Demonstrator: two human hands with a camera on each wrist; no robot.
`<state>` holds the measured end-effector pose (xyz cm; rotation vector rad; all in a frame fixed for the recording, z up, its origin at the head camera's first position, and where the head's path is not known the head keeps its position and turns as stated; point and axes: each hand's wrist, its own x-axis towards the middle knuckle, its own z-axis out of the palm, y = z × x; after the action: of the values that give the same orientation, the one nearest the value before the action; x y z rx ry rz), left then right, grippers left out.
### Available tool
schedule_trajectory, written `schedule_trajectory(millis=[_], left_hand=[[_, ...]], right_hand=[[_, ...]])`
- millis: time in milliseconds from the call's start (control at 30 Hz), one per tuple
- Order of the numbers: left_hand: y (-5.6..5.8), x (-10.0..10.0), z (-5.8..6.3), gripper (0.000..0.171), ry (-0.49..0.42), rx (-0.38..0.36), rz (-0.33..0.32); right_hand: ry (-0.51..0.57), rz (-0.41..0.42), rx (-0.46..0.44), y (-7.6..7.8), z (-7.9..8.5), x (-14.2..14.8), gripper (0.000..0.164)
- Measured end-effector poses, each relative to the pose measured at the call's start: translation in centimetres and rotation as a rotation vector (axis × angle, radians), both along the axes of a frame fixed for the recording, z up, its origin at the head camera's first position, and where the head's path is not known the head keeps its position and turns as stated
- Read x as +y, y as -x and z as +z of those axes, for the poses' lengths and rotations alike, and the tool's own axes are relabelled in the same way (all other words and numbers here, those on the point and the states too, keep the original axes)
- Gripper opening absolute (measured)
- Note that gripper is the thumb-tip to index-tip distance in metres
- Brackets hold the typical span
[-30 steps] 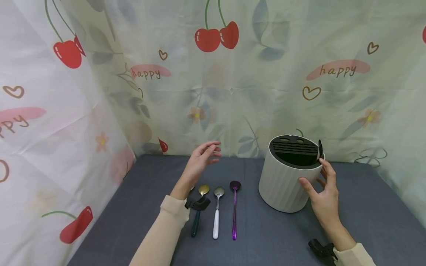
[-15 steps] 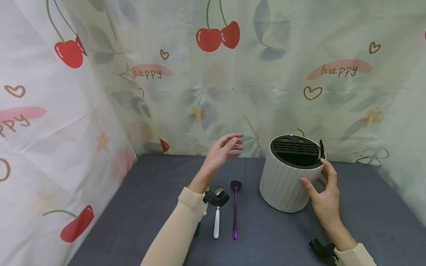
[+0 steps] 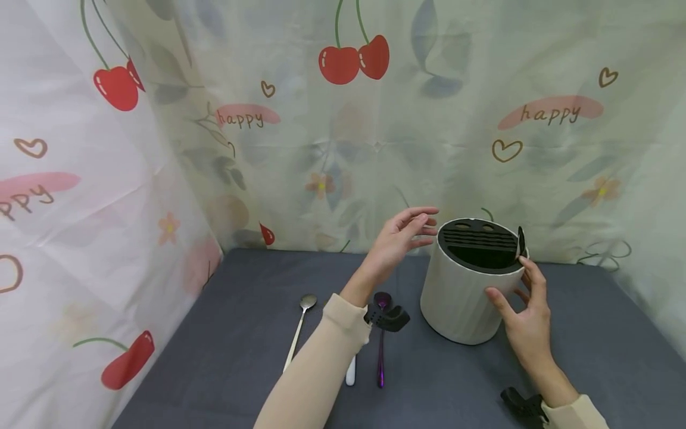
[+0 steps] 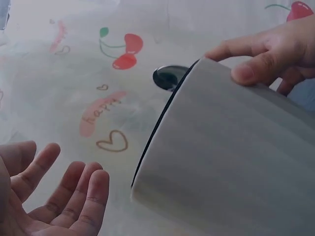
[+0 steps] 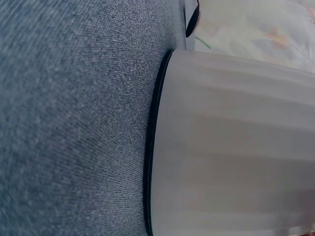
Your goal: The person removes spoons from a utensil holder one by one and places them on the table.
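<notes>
- grey holder (image 3: 466, 298) stands upright on the counter (image 3: 434, 387), long axis vertical
- right hand (image 3: 526, 319), the nearer, grips its right side
- left hand (image 3: 398, 241), fingers loosely extended, empty, apart but just left of its rim

One table (image 3: 241, 298), one container (image 3: 463, 304), at least three spoons (image 3: 308, 302), two black wristbands (image 3: 388, 318)

Screened-off corner, wider room unclear, cherry-print cloth (image 3: 375, 167) hung along sides of a grey table (image 3: 407, 363)
</notes>
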<state>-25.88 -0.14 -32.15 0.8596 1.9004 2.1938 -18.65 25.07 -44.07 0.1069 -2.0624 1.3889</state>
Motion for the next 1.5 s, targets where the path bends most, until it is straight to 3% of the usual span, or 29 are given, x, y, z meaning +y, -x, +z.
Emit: schedule_trajectory(millis=[300, 733, 1000, 1367, 1500], left_hand=[[-0.9, 3.9, 0.9, 0.038, -0.009, -0.001, -0.070], [-1.7, 7.4, 1.3, 0.039, 0.081, 0.024, -0.056], [-2.0, 9.0, 1.7, 0.040, 0.352, 0.199, 0.080], [-3.0, 11.1, 2.2, 0.035, 0.629, 0.168, 0.134], [-3.3, 12.0, 2.2, 0.037, 0.719, 0.178, 0.193]], right_hand=[[-0.011, 0.005, 0.005, -0.1, 0.1, 0.0, 0.085], [-0.009, -0.001, 0.037, 0.0, -0.1, 0.1, 0.085], [-0.007, -0.006, 0.009, 0.0, -0.1, 0.1, 0.087], [-0.008, 0.004, 0.003, -0.2, 0.0, -0.2, 0.085], [-0.016, 0.001, 0.004, -0.2, 0.0, -0.3, 0.086]])
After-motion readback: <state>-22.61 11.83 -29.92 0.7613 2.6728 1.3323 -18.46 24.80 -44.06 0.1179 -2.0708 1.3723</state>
